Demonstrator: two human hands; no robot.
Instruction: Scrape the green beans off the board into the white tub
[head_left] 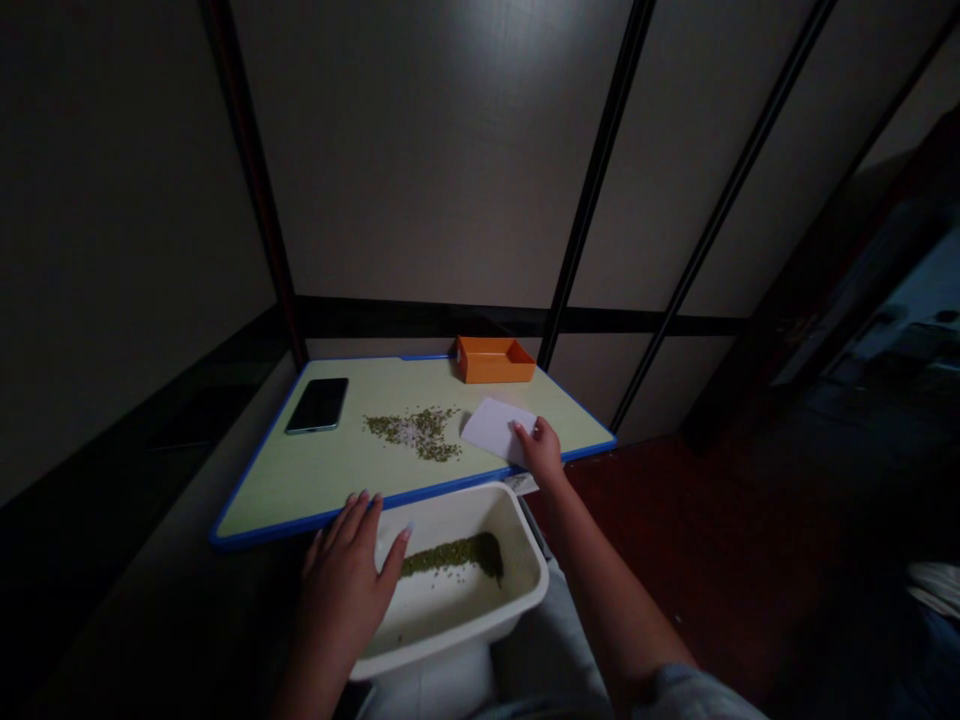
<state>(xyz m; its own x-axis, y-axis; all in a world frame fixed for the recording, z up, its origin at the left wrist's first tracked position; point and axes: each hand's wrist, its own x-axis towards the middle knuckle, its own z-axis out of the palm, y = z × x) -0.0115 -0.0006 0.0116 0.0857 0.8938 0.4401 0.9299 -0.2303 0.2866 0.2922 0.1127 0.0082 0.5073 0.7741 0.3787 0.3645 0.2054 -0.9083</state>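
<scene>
My right hand [541, 450] pinches a white card [496, 429] by its right side, thumb on top. The card lies low over the table, just right of a scattered patch of small green grains [435, 432] mixed with some whitish bits. My left hand [351, 560] lies over the left end of a white plastic tub [529, 575], fingers stretched out near the table edge and thumb over the inside. The tub sits at my lap, close against the table's front edge. More green grains [450, 556] lie in a band along its bottom; the tub's left end is hidden by my hand.
The pale table [292, 490] has a blue rim. A dark-screened phone [319, 405] lies at its left, and an orange box [495, 362] stands at the back right. A panelled wall [427, 180] rises behind. Reddish floor [637, 520] shows at the right.
</scene>
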